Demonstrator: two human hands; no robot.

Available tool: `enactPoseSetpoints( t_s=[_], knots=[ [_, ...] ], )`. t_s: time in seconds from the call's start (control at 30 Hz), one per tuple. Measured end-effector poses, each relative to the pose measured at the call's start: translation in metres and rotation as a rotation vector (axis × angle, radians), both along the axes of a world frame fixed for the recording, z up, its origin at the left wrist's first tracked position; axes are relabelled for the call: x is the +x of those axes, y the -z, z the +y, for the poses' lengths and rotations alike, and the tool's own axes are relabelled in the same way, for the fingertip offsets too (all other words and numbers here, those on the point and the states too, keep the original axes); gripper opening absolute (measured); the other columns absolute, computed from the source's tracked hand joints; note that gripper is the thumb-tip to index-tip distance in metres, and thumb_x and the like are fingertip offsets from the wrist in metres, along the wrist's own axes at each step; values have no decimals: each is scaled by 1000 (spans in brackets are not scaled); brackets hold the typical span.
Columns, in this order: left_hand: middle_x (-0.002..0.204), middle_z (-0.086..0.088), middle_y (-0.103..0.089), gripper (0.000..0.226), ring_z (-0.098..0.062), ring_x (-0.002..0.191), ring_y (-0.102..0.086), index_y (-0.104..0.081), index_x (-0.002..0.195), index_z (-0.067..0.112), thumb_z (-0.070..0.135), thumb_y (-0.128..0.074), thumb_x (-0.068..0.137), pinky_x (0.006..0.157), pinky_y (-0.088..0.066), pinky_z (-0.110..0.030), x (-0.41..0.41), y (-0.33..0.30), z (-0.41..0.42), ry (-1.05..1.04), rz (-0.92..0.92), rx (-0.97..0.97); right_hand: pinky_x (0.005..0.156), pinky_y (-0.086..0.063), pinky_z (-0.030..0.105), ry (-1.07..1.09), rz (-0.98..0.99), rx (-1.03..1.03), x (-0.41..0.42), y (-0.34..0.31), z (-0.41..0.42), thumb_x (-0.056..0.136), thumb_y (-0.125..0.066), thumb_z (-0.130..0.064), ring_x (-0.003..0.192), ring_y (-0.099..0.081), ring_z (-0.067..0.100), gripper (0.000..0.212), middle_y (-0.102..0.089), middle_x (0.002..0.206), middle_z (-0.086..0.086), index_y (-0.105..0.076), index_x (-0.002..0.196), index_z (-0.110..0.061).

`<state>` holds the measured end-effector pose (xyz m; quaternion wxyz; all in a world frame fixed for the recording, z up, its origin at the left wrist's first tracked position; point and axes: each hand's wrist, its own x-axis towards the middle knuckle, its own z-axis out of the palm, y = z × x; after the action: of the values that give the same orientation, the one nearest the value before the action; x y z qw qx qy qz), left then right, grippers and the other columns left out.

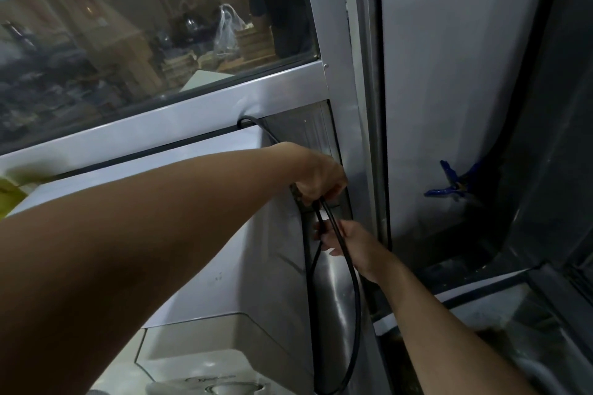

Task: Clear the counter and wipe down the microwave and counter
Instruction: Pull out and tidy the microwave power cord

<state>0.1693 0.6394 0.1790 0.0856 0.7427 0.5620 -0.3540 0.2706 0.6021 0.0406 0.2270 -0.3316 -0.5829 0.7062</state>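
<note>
Microwave cord in both hands' curled fingers.

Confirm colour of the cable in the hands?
Black cable, clearest in the head view.

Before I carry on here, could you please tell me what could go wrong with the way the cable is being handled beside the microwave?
1. Both the left hand and right hand grip the black cable in the narrow gap beside the microwave; a hard pull may strain it where it runs behind the top edge.
2. The loop hanging low could snag as the microwave shifts.
</note>
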Motion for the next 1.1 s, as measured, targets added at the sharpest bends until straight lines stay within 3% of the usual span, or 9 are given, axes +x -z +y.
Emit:
enactPoseSetpoints(
  t_s=[0.1,0.23,0.4,0.53,0.67,0.73,0.83,0.97,1.1],
  knots=[
    [86,3,-52,43,-19,86,-52,-55,110,13,4,-73,72,72,-43,-29,-3,-6,-5,17,1,43,57,-44,11,36,52,-73,4,-2,-1,98,-35,0,67,-52,11,31,-58,89,13,-53,119,13],
    [131,-1,-50,81,-25,122,-44,-35,137,28,24,-79,69,104,-28,-45,-9,-20,-9,40,119,119,87,-48,33,93,121,-244,21,-3,-1,100,-37,-18,102,-60,41,30,-61,111,30,-53,118,0],
    [147,0,-38,99,-26,135,-31,-24,143,34,35,-83,63,109,-21,-49,-20,-43,-19,-61,134,142,95,-48,37,46,-19,-196,30,8,0,96,-45,-6,110,-58,36,39,-61,113,22,-43,135,-11],
    [140,-3,-43,90,-25,124,-44,-35,141,26,25,-84,65,93,-35,-29,-27,-52,-30,-193,8,107,103,-42,47,43,-101,-141,22,18,-5,98,-42,-4,116,-52,43,41,-59,117,28,-39,138,-9],
    [116,1,-46,76,-11,79,-50,-42,138,22,7,-77,72,56,-38,0,-31,-59,-37,-258,-103,97,76,-45,29,48,-115,-178,14,28,-11,96,-39,0,90,-55,26,42,-60,101,18,-39,137,-4],
    [114,1,-43,70,-1,61,-43,-44,136,23,-4,-66,76,38,-32,-1,-33,-63,-40,-294,-149,101,59,-38,20,51,-103,-230,10,31,-14,95,-37,3,73,-48,17,39,-54,90,14,-41,133,0],
    [133,-4,-43,67,-5,70,-49,-49,133,24,-13,-53,77,40,-37,-4,-34,-68,-44,-320,-222,124,55,-34,21,46,-98,-233,3,35,-16,95,-36,0,63,-41,13,29,-47,84,11,-55,118,-1],
    [140,-7,-42,63,-21,111,-50,-54,128,20,-16,-45,77,54,-43,-9,-31,-71,-49,-352,-306,155,53,-30,23,48,-159,-108,-9,35,-17,94,-37,6,56,-40,13,19,-45,67,9,-52,85,-3],
    [123,-2,-51,52,-16,101,-51,-57,125,19,-9,-48,82,63,-41,-10,-29,-70,-52,-386,-337,191,55,-24,27,59,-114,-148,-19,39,-17,95,-35,2,58,-32,16,23,-37,69,9,-45,78,-10]
  ],
)
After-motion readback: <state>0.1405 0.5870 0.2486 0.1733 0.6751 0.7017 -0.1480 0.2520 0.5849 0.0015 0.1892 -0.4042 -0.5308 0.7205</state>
